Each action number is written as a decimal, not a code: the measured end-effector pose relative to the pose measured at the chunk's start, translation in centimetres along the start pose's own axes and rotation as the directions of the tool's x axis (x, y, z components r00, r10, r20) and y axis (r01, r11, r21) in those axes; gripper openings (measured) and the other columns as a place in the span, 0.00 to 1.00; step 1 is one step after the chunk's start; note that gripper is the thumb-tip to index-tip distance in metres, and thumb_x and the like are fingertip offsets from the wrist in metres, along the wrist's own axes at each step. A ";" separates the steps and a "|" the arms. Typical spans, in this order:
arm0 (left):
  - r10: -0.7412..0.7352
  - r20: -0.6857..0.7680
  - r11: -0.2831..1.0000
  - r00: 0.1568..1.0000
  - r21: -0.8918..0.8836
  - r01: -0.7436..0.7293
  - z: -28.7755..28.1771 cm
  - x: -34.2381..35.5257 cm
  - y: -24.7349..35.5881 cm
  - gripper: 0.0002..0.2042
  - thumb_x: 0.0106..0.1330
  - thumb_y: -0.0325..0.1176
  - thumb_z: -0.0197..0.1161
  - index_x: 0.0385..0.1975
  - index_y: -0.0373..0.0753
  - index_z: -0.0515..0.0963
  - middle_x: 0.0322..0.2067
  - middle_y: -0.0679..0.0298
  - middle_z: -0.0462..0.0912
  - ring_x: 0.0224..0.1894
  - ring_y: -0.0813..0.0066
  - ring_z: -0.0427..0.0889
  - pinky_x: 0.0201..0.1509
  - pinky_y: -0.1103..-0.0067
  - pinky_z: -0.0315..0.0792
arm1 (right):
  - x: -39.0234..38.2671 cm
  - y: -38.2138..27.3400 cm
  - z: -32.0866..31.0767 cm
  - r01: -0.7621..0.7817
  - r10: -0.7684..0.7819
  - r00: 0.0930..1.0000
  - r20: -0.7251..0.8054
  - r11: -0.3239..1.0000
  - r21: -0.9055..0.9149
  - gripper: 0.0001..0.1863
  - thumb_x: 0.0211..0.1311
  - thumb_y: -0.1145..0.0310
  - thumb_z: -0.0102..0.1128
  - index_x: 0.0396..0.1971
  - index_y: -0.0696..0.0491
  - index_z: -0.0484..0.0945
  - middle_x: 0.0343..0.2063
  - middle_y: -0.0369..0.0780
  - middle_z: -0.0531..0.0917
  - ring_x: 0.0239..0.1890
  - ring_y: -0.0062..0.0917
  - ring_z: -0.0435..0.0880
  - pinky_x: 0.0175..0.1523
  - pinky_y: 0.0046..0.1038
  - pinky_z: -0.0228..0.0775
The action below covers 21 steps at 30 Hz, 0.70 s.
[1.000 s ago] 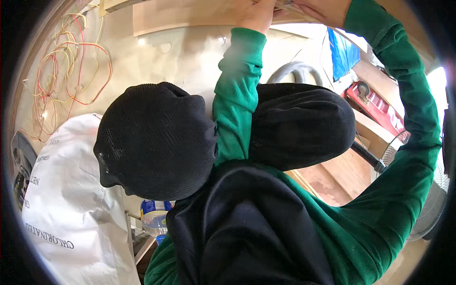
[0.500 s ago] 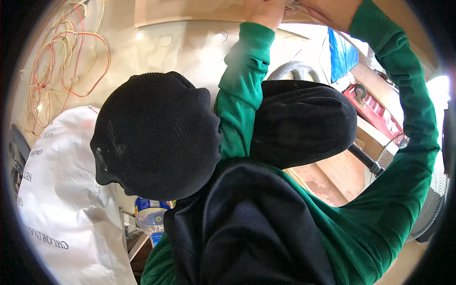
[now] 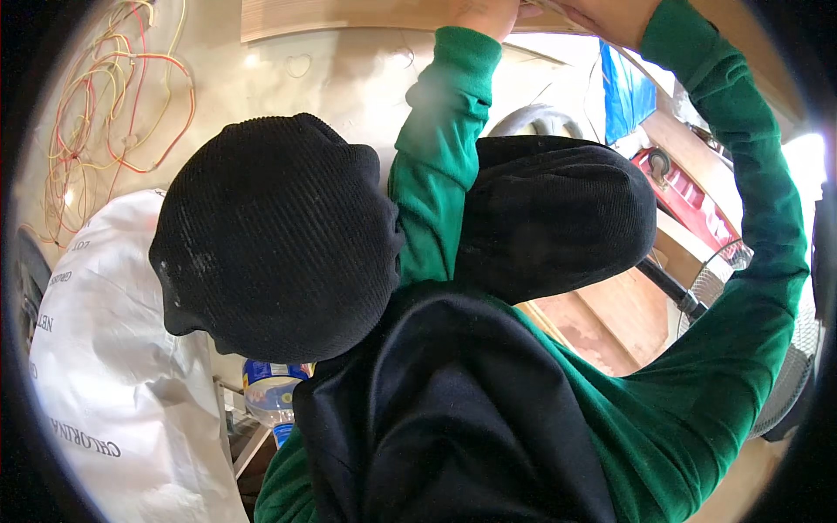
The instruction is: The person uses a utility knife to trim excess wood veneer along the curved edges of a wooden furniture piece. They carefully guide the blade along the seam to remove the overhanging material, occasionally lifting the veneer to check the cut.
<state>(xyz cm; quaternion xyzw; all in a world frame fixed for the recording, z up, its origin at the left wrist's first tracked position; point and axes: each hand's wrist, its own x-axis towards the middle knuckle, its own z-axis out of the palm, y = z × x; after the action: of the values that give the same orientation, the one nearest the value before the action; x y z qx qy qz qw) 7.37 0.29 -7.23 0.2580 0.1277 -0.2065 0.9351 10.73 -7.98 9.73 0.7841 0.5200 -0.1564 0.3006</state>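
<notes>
My left hand point(image 3: 484, 16) is at the top edge of the picture, against the underside of a pale wooden board point(image 3: 331, 17). Only its wrist and lower part show. Close by on the right, my right hand point(image 3: 615, 17) reaches in toward it, and the two nearly meet. The fingers of both are mostly cut off by the picture's edge, so whatever they hold or touch cannot be made out. Green sleeves cover both my arms, the left one passing between my knees in black ribbed trousers.
On the left stands a large white printed sack point(image 3: 113, 366), with tangled red and yellow wires point(image 3: 131, 105) beyond it. A clear plastic bottle point(image 3: 270, 397) lies beside my left knee. To the right are a red plastic object point(image 3: 689, 192), a blue sheet point(image 3: 626, 91) and a fan point(image 3: 789, 375).
The view has shifted slightly, so the knees, sack and board sit a little higher and further left. Both hands have slid further past the top edge, staying close together.
</notes>
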 end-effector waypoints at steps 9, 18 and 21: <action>0.043 -0.035 0.999 0.998 -0.028 -0.044 0.1 0.5 -0.6 0.23 0.58 0.36 0.66 0.46 0.24 0.72 0.42 0.50 0.77 0.38 0.66 0.81 0.35 0.74 0.84 | -0.4 0.3 -0.7 -0.050 0.048 0.996 0.071 0.998 0.031 0.06 0.54 0.63 0.55 0.29 0.49 0.77 0.15 0.41 0.76 0.18 0.37 0.78 0.25 0.38 0.70; 0.005 -0.060 1.000 0.998 -0.024 -0.007 0.2 0.1 -0.2 0.23 0.57 0.35 0.67 0.46 0.24 0.72 0.44 0.50 0.76 0.40 0.66 0.80 0.36 0.74 0.84 | 0.1 0.4 -1.4 -0.031 0.026 0.998 0.058 0.996 0.087 0.06 0.56 0.64 0.54 0.30 0.48 0.76 0.12 0.40 0.76 0.15 0.37 0.77 0.22 0.37 0.70; -0.009 -0.036 0.999 0.999 -0.038 0.007 1.2 0.3 -0.7 0.23 0.58 0.35 0.66 0.47 0.24 0.71 0.44 0.50 0.76 0.40 0.65 0.80 0.36 0.74 0.84 | -0.8 0.3 -1.5 -0.050 0.043 0.991 0.123 0.997 0.058 0.06 0.56 0.64 0.54 0.31 0.48 0.76 0.12 0.40 0.76 0.15 0.36 0.77 0.22 0.36 0.70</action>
<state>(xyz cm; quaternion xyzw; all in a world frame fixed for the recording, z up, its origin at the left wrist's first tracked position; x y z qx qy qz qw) 7.43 -1.05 -6.60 0.2433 0.1494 -0.2032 0.9366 10.62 -7.71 11.41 0.7939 0.4772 -0.2127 0.3113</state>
